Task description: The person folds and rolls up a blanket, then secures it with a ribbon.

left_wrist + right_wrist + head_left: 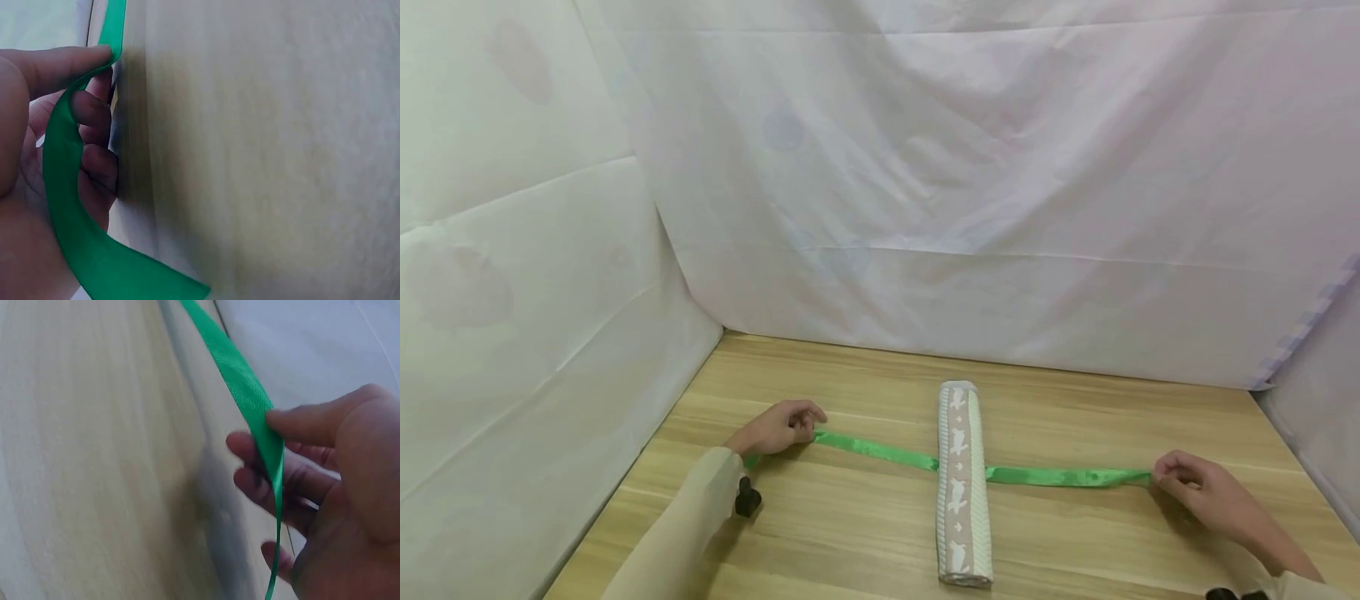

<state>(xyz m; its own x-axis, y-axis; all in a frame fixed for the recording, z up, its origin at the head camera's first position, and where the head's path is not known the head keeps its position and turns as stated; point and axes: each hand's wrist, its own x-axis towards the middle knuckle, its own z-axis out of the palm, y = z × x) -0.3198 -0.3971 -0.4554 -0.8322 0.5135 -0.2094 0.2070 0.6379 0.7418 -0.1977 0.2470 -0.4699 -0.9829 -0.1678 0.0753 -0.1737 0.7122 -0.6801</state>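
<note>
A rolled cloth (962,492) with white animal shapes on a beige band lies lengthwise on the table. A green ribbon (880,452) runs crosswise, out of sight at the roll and showing on both sides of it. My left hand (777,427) pinches the ribbon's left part; in the left wrist view the ribbon (61,162) passes between thumb and fingers, its loose end hanging across the palm. My right hand (1210,493) pinches the right part; in the right wrist view the ribbon (240,378) lies between thumb and fingertips, with a narrow tail hanging below.
The wood-grained table (850,533) reaches back to a pale hanging cloth (925,167). Similar pale cloth stands at the left (512,250) and right sides. Black devices are on both wrists, the left one (747,498) at the sleeve's cuff.
</note>
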